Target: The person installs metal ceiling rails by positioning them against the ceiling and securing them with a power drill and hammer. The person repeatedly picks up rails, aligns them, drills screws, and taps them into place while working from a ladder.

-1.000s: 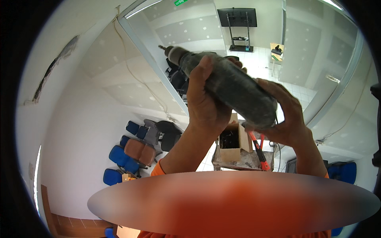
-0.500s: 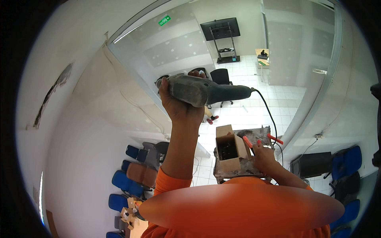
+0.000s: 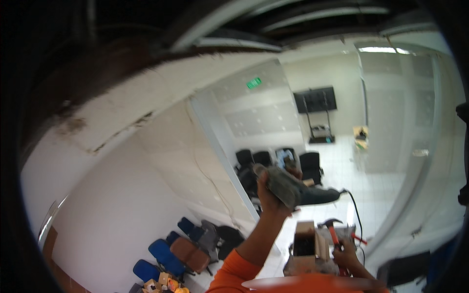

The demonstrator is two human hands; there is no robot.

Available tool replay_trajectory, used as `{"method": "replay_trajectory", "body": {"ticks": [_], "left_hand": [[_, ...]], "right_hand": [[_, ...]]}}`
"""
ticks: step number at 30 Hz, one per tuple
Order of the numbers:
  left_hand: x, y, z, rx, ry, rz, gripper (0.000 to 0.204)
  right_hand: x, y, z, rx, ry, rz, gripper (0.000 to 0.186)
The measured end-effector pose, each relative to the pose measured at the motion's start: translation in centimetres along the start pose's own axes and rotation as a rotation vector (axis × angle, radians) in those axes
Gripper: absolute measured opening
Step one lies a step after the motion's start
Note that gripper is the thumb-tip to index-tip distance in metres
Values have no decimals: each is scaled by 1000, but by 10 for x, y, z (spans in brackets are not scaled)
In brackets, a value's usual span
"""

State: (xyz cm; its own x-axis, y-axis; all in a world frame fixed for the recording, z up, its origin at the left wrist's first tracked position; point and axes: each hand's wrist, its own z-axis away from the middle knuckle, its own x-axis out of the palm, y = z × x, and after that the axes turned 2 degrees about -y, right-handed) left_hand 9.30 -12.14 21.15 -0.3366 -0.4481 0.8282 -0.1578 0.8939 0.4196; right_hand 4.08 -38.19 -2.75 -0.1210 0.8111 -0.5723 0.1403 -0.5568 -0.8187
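Plaster, cracked and stained, runs along the white beam (image 3: 161, 93) crossing from nine o'clock up toward one o'clock, with dark ceiling void above it. Below it a white wall (image 3: 112, 205) falls away to a row of blue and brown chairs (image 3: 178, 249) stacked at seven o'clock. Farther off, at about one o'clock, a dark screen on a stand (image 3: 315, 100) faces a pale tiled floor (image 3: 371, 190), and black office chairs (image 3: 273, 158) cluster near the middle.

The left hand (image 3: 269, 193) is raised just right of centre, fingers wrapped tight around the grey body of a power drill (image 3: 293, 188); the drill lies roughly level, its rear pointing toward three o'clock, where a black cord (image 3: 356, 215) drops away. The orange sleeve (image 3: 229, 273) comes up from six o'clock.

The right hand (image 3: 344, 256) sits low at five o'clock, closed on red-handled pliers (image 3: 334, 237) just beside an open cardboard box (image 3: 307, 244). A hammer head (image 3: 332, 222) shows just above that hand.
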Motion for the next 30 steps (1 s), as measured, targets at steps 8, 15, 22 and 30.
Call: {"method": "replay_trajectory", "body": {"ticks": [8,15,22,30], "left_hand": [[-45,3,7,-25,193,119,61],[-55,2,42,-14,296,69,53],[-65,9,69,-25,323,180,65],[-75,17,86,69,445,95,70]], "right_hand": [[-106,-80,39,2,-308,-447,33],[-138,-251,-57,-652,12,-841,53],[-135,-403,-116,-880,193,-881,52],[-125,-425,-131,-915,355,-1007,52]]}}
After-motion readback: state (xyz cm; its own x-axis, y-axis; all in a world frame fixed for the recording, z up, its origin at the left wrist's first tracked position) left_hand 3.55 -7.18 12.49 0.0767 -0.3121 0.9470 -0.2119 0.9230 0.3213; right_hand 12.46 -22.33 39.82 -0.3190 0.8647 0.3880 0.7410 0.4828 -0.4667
